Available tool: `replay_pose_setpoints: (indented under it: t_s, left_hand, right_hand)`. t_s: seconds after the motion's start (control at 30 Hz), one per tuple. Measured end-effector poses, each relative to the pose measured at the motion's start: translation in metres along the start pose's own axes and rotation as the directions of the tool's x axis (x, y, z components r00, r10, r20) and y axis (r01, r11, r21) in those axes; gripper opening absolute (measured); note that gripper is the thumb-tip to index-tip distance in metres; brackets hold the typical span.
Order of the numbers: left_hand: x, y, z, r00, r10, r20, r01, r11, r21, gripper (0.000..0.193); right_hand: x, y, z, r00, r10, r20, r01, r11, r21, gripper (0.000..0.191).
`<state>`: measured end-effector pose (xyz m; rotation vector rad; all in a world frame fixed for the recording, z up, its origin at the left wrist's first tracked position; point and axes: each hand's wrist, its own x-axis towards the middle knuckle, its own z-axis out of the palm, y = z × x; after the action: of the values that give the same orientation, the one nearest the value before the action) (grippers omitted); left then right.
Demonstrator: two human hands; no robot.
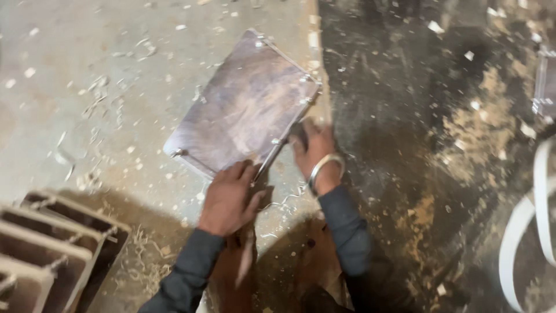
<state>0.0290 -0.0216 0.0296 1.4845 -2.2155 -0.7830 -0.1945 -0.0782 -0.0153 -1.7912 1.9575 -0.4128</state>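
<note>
Nearest, the left hand (229,197) and right hand (315,152) close their fingers on the near edge of a brown board (243,107) lying on the shaving-strewn concrete floor (75,69), beside darker dusty ground (434,145).

Light was dim and warm; shadow pooled toward six o'clock, the three o'clock side lay dark, motion blur throughout.

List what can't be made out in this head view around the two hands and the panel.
- Left hand: fingertips hidden behind the edge of the brown panel.
- Right hand: its grip on the panel's edge is blurred, and what it presses is unclear.
- Panel underside: faces away from the camera.
- Stacked panels: cut off by the left and bottom edges.
- White strap: cut off by the right edge.
</note>
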Motion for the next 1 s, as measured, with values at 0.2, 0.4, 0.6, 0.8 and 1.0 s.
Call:
replay_pose_setpoints:
  t_s: [0.2,0.4,0.6,0.8,1.0]
  left_hand:
    - [-0.008,-0.024,-0.021,0.999,0.002,0.032,-0.009,0.976,0.215,0.067]
    - [-0.005,-0.024,-0.002,0.993,0.118,-0.007,-0.118,0.992,0.037,0.053]
    - [0.008,-0.003,0.019,1.000,0.005,0.004,-0.005,0.998,0.061,0.043]
    - [0.011,-0.004,0.020,0.988,0.104,-0.115,-0.101,0.994,0.034,0.037]
    - [0.009,-0.005,0.018,0.977,0.139,-0.163,-0.134,0.990,0.042,0.036]
  right_hand:
    - [-0.069,-0.020,0.010,0.999,-0.008,0.040,0.001,0.986,0.165,0.062]
    - [-0.082,-0.035,0.020,0.997,-0.022,0.070,-0.002,0.946,0.325,0.061]
    - [-0.083,-0.022,0.015,0.998,-0.001,0.058,-0.014,0.965,0.263,0.054]
    - [-0.085,-0.015,0.014,0.997,-0.040,-0.059,0.051,0.981,0.187,0.050]
    - [-0.087,-0.021,0.011,0.995,0.020,-0.095,0.001,0.977,0.213,0.050]
